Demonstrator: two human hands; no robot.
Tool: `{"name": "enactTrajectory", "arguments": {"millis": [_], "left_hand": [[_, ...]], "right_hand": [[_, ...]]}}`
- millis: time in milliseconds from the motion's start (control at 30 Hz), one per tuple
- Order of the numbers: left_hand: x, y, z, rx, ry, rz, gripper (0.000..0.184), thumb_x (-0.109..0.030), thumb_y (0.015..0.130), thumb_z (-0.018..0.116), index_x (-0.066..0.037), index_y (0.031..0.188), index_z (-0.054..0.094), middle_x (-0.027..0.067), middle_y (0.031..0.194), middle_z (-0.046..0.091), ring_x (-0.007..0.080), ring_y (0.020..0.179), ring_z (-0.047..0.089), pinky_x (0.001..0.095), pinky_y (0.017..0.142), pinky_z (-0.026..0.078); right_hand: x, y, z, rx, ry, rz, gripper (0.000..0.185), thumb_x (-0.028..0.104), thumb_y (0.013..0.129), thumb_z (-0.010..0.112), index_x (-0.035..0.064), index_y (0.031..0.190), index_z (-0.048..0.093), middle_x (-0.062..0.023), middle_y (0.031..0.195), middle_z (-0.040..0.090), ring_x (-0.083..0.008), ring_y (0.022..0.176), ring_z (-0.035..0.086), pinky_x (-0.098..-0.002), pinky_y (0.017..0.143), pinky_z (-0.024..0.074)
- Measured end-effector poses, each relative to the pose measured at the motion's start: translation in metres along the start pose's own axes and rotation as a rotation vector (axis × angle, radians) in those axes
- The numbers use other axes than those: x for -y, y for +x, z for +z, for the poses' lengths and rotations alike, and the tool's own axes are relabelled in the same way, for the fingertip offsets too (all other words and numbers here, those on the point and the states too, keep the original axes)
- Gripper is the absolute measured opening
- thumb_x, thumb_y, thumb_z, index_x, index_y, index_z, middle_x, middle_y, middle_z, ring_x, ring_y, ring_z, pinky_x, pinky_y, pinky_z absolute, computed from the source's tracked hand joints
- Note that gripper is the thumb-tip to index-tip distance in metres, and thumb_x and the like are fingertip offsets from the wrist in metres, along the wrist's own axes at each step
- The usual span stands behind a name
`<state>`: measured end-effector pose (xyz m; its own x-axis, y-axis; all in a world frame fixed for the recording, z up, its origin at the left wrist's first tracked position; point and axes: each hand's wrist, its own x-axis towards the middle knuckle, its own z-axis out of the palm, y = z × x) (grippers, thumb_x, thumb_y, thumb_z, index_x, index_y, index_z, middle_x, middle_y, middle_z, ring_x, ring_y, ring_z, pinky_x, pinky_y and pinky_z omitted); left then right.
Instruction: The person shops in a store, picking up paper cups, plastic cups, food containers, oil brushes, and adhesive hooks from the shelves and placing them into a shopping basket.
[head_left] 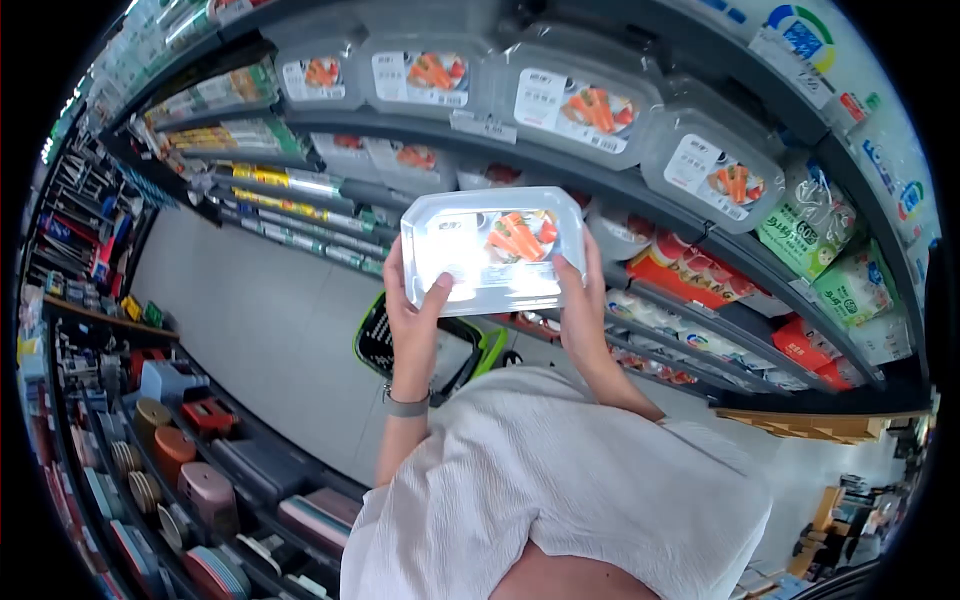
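Note:
A clear plastic food container pack [495, 250], its label printed with orange food pieces, is held up level in front of my body. My left hand [413, 310] grips its left end, with the thumb on the top face. Around the right end my right hand [582, 305] is closed in the same way, thumb on top. Glare covers part of the label. The fingers beneath the pack are hidden. Similar container packs [580, 105] stand in a row on the shelf [400, 125] just beyond my hands.
A black and green shopping basket [487, 350] is below the pack, partly hidden by my arms. Green-and-white packets [808, 222] and red packages [690, 270] fill the right shelves. At lower left, another shelf holds stools, bins and bowls [205, 490]. Grey floor tiles [250, 310] run between.

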<state>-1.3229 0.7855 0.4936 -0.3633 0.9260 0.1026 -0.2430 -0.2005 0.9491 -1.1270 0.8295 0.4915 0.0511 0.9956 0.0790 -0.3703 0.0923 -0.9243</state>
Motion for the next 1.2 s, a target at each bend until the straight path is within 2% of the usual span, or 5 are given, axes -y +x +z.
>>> {"name": "enactTrajectory", "arguments": {"millis": [133,400,900,1100,1200], "left_hand": [[0.02,-0.036,-0.045,-0.13,0.141,0.066,0.075,-0.011,0.088,0.069,-0.001,0.152,0.03,0.0147,0.145,0.044,0.0222,0.131,0.046,0.0346,0.108,0.04],[0.027,-0.084,-0.092,-0.392,0.083,-0.005,0.07,-0.01,0.091,0.066,-0.005,0.152,0.031,0.0131,0.136,0.052,0.0199,0.122,0.053,0.033,0.102,0.044],[0.005,-0.117,-0.101,-0.462,0.231,0.056,0.083,-0.013,0.089,0.073,-0.005,0.156,0.024,0.0155,0.14,0.05,0.0224,0.125,0.054,0.0358,0.102,0.048],[0.004,-0.123,-0.107,-0.535,0.224,0.068,0.063,-0.014,0.099,0.059,-0.003,0.154,0.03,0.0139,0.145,0.048,0.02,0.13,0.05,0.0326,0.108,0.041],[0.01,-0.125,-0.114,-0.582,0.234,0.094,0.055,-0.029,0.107,0.044,-0.002,0.154,0.031,0.0132,0.15,0.043,0.0199,0.136,0.043,0.0331,0.113,0.034]], "right_hand": [[-0.026,-0.004,0.013,0.168,0.038,0.382,0.057,0.019,0.094,0.067,0.0016,0.143,0.045,-0.0106,0.127,0.058,-0.0171,0.116,0.057,-0.0301,0.098,0.0456],[-0.055,-0.005,0.057,0.495,-0.086,0.373,0.057,0.018,0.096,0.066,0.0006,0.145,0.043,-0.0115,0.132,0.058,-0.0168,0.119,0.057,-0.029,0.1,0.0449],[-0.076,-0.021,0.081,0.569,-0.025,0.468,0.046,0.024,0.101,0.058,0.0023,0.14,0.048,-0.0093,0.125,0.06,-0.015,0.117,0.056,-0.0279,0.099,0.0437],[-0.08,-0.026,0.091,0.611,-0.016,0.446,0.047,0.025,0.103,0.055,0.0018,0.142,0.045,-0.0109,0.128,0.059,-0.0155,0.115,0.059,-0.0289,0.096,0.048],[-0.082,-0.027,0.093,0.604,-0.012,0.462,0.045,0.027,0.106,0.05,0.0012,0.142,0.046,-0.0103,0.13,0.059,-0.0144,0.114,0.059,-0.0279,0.097,0.0471]]}}
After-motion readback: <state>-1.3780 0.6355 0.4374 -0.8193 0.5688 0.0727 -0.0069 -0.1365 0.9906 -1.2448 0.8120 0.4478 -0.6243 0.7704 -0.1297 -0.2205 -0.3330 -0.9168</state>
